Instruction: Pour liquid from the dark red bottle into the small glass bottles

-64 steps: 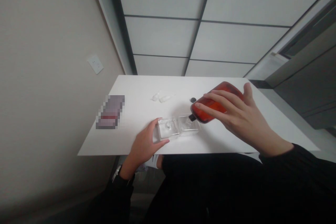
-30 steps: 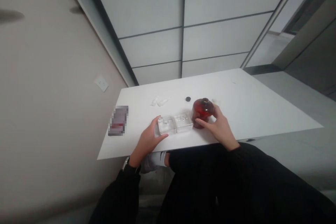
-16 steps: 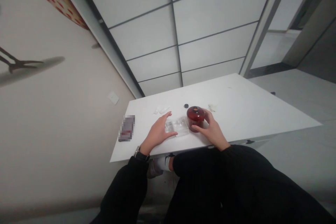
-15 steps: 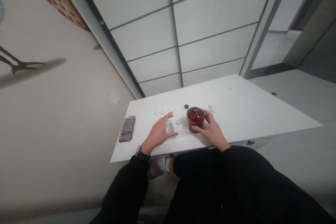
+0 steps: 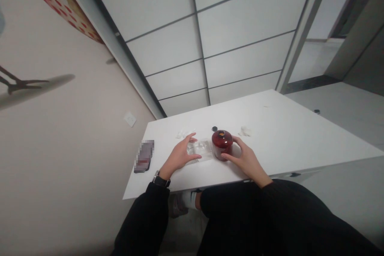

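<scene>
My right hand [image 5: 246,159] is curled round a shiny dark red bottle [image 5: 222,147], thumb on its near side and fingers behind its right side. The bottle stands upright, with its round mouth uncovered. Left of it lies a clear plastic container [image 5: 203,150], close beside the bottle. My left hand [image 5: 180,153] is curved about the container's left end, thumb and fingers well apart. Whether its fingertips touch the plastic I cannot tell. A small black cap [image 5: 215,129] rests on the table just behind the bottle.
The white table [image 5: 270,132] reaches far to the right. A blurred dark phone-like object [image 5: 144,157] lies at its left edge. Crumpled white pieces [image 5: 245,131] lie behind my right hand, and clear plastic scraps [image 5: 183,133] behind my left. Tall white panels [image 5: 177,58] stand behind the table.
My view has tilted slightly, so the table sits lower. Against the cap, the bottle, the clear container and both hands have shifted a little to the left.
</scene>
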{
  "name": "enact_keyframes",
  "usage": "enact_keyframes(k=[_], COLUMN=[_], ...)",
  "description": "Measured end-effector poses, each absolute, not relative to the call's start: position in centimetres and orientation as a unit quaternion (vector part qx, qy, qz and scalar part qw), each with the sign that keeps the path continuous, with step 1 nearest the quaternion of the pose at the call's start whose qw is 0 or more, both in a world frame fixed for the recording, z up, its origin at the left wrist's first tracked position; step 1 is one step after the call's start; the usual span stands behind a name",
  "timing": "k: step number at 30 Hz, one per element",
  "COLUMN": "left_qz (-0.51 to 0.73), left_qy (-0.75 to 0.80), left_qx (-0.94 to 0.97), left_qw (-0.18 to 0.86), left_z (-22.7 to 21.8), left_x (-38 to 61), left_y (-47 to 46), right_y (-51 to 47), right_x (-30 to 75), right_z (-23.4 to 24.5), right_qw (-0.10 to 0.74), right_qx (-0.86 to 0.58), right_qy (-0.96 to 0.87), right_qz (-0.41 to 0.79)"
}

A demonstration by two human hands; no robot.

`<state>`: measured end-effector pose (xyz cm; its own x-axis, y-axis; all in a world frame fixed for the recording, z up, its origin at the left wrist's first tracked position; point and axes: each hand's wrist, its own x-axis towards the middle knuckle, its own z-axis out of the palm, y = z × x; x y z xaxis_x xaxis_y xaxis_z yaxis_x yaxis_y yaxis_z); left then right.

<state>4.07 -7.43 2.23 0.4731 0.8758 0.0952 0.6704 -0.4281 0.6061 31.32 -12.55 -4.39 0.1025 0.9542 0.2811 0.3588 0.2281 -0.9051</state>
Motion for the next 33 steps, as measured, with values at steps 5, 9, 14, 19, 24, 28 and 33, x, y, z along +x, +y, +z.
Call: enact_keyframes(k=[5,9,14,19,24,28,33], left_qz=[0.204,0.201,0.314,0.384,0.349,0.313,0.289], left_qy=[0.471,0.465,0.461,0.564,0.605,0.608,0.614], left_qx=[0.814,0.815,0.794,0.702,0.688,0.704,0.713], left_qw=[0.270,0.280,0.240,0.204,0.197,0.189,0.176], left_z=[2.0,2.3,2.7,-0.9,-4.9,-5.3,-4.8], left_x=[3.1,2.7,0.3,-3.0,-3.5,-3.3,-3.0], left_y=[-5.6,-5.4,-4.0,1.1,3.2,2.6,2.5], right_y=[-10.9,-9.5,-8.1,-2.7,3.4,5.0,4.0], right_x=[30.7,30.3,32.2,34.2,32.2,31.1,31.9], right_z=[-3.8,-4.1,-4.7,-4.6,-6.2,-7.4,-7.2], right_qw=[0.478,0.472,0.544,0.475,0.381,0.338,0.344], right_qx=[-0.529,-0.516,-0.481,-0.539,-0.496,-0.471,-0.465], right_qy=[-0.627,-0.633,-0.592,-0.665,-0.762,-0.794,-0.793], right_qz=[0.313,0.330,0.349,0.204,0.168,0.183,0.190])
